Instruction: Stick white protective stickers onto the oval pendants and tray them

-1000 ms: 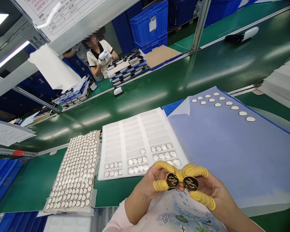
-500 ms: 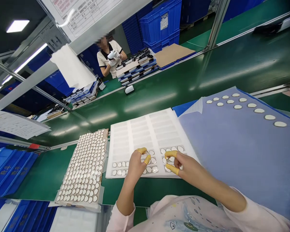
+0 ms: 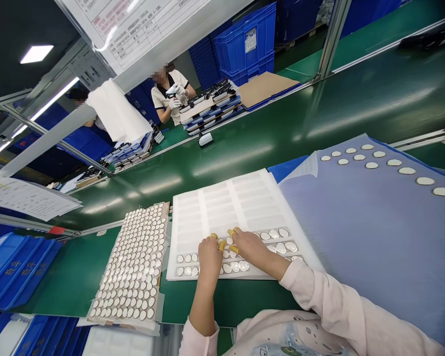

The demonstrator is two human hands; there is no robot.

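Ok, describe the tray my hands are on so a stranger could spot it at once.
On the green bench three things lie side by side. The white tray lies between the board packed with discs and the blue sheet, under the left hand and right hand. Only it has long slots, mostly empty, silvery discs in the nearest rows.

My left hand (image 3: 209,254) and right hand (image 3: 246,247) sit side by side on the slotted tray (image 3: 226,198) right before me, fingertips among the discs (image 3: 281,247) in its near rows. Left of the tray lies a card (image 3: 129,262) packed with discs. On the right is a wide sheet (image 3: 356,232), with a row of pieces (image 3: 371,165) along its far edge. Behind it all runs the belt (image 3: 282,123).
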